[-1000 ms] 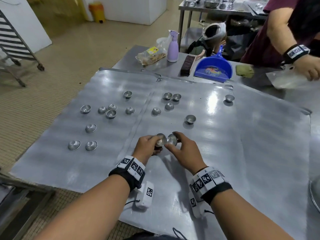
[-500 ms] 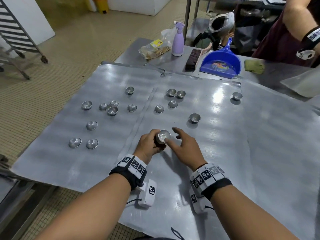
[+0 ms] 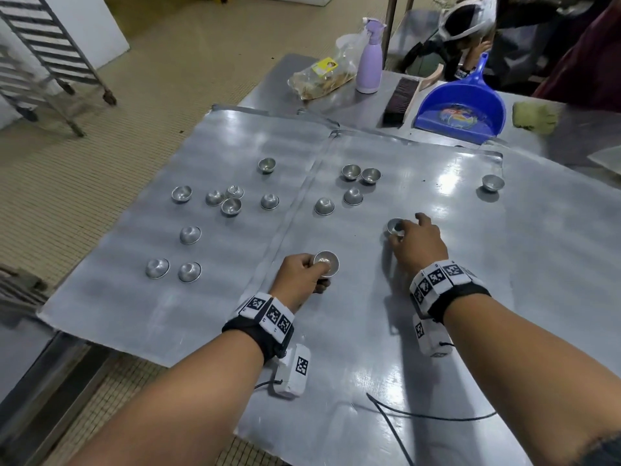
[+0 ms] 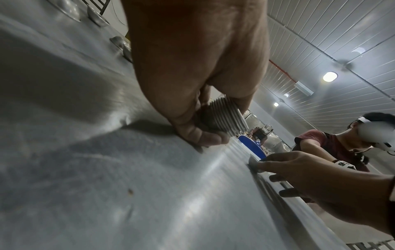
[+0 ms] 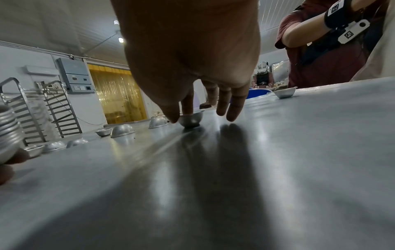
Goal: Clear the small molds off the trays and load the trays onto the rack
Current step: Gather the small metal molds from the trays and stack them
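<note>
**A:** While the left hand (image 3: 297,277) grips the stack (image 3: 326,262) low over the right tray (image 3: 353,348), how should the right hand (image 3: 418,245) take that mold (image 3: 395,227)?

**B:** Its thumb and fingers pinch the rim, and the mold sits open side up on the tray. I'd lift it straight, keep it level and seat it squarely in the stack so it nests rather than jams.

**A:** And the counts?

**B:** One rack (image 3: 50,45) in the head view, well off to the left. Two trays, edges meeting. Fourteen loose molds, nine on the left tray (image 3: 134,314) and five on the right, plus the pinched one. How many are in the stack, I can't tell.
</note>
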Motion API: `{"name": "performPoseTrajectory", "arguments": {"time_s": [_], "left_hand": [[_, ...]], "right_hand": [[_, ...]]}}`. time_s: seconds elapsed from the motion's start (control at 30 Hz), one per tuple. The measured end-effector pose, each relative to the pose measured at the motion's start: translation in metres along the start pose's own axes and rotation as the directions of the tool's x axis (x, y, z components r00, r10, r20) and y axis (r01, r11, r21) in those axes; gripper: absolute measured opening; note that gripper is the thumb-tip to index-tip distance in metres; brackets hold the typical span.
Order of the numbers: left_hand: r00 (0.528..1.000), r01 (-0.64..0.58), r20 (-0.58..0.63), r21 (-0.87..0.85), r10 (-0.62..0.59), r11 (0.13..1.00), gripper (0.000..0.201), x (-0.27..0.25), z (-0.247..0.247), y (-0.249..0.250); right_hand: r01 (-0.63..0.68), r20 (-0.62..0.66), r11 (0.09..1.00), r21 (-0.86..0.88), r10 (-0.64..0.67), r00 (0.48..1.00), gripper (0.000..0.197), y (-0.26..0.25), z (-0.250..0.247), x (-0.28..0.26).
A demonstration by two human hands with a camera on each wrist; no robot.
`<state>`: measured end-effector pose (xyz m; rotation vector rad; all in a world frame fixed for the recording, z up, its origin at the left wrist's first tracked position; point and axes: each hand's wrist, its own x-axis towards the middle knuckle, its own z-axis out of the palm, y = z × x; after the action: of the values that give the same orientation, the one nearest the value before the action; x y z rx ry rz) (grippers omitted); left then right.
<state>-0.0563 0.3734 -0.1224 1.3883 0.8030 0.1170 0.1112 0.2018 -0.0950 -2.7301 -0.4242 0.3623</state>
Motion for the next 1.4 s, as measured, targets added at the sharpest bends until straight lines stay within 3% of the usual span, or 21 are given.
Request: {"name": "performPoseTrajectory", "arguments": {"time_s": [0.37,0.53,0.7,0.87,0.97,1.1,1.27,1.4], "left_hand": [[0.999,-0.022,0.032,0.023,0.022,0.999,0.011,-0.002,-0.001,-0.001],[0.997,-0.067,0.038,0.079,0.064,0.995,0.015,-0.012,-0.011,-0.005],[0.993,-0.114,0.035,0.123,0.110,0.986,0.011,-0.023,-0.031,-0.010],[0.993,-0.119,0.007,0.110,0.119,0.987,0.009,-0.033,-0.052,-0.012],[0.994,-0.100,-0.029,0.050,0.101,0.994,0.010,-0.036,-0.062,-0.010],[0.998,-0.035,-0.062,-0.074,0.031,0.997,0.027,-0.039,-0.067,-0.002],[0.997,0.033,-0.051,-0.291,-0.050,0.956,0.032,-0.040,-0.060,0.013],[0.998,0.042,-0.040,-0.318,-0.058,0.947,0.034,-0.039,-0.050,0.022]], "right_hand": [[0.081,-0.047,0.997,-0.005,-0.082,0.996,0.021,-0.005,0.013,-0.034],[0.055,-0.023,0.997,0.058,-0.054,0.998,0.043,-0.015,0.022,-0.065],[0.033,-0.004,0.993,0.114,-0.033,0.999,0.022,-0.030,0.031,-0.098],[0.085,-0.003,0.962,0.259,-0.088,0.996,0.047,-0.051,0.042,-0.122],[0.150,-0.046,0.920,0.362,-0.142,0.989,0.061,-0.070,0.044,-0.134],[0.265,-0.093,0.844,0.467,-0.251,0.964,0.058,-0.094,0.044,-0.146],[0.344,-0.082,0.825,0.448,-0.345,0.935,0.055,-0.111,0.045,-0.142],[0.355,-0.068,0.824,0.442,-0.364,0.929,0.057,-0.113,0.041,-0.131]]}}
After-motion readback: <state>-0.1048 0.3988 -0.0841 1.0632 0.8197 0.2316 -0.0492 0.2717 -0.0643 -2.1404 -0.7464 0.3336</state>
